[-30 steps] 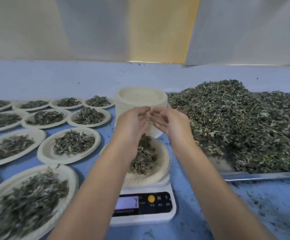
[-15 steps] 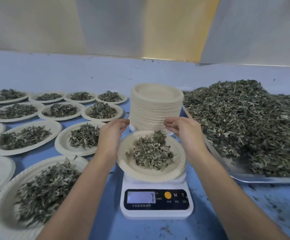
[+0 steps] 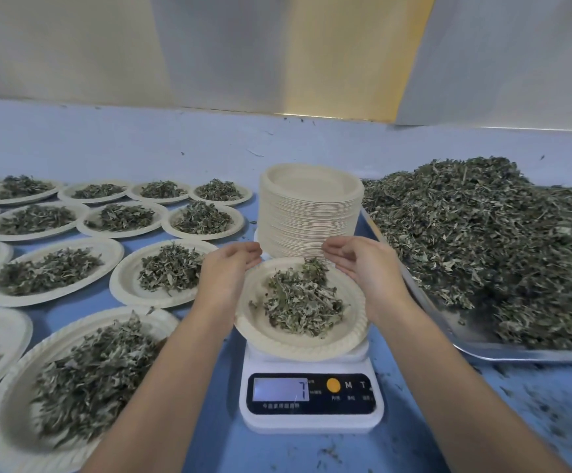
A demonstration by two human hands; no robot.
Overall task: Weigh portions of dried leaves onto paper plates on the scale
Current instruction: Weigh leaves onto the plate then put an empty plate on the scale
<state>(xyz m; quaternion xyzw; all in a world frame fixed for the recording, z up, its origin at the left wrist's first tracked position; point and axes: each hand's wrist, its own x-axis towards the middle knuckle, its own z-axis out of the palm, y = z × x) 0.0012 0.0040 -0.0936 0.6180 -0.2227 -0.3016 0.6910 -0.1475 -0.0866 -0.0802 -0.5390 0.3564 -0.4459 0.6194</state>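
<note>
Left of my left grip (image 3: 224, 273), rows of filled plates (image 3: 110, 254) lie on the blue bench (image 3: 216, 438), each bearing dried leaves. Between my two grips sits the paper plate (image 3: 294, 349) on the scale (image 3: 311, 423), a leaf portion (image 3: 301, 302) in its well; the display reads 7. Both grips are loosely cupped beside its rim, fingers apart, clasping nothing. Just beyond them stands a stack of empty plates (image 3: 308, 216). Right of my right grip (image 3: 366, 273), a metal tray (image 3: 475, 343) carries the big leaf heap (image 3: 499, 240).

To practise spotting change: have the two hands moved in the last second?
Yes: the left hand and right hand, then together before the plate stack, now sit apart, flanking the weighed plate.
</note>
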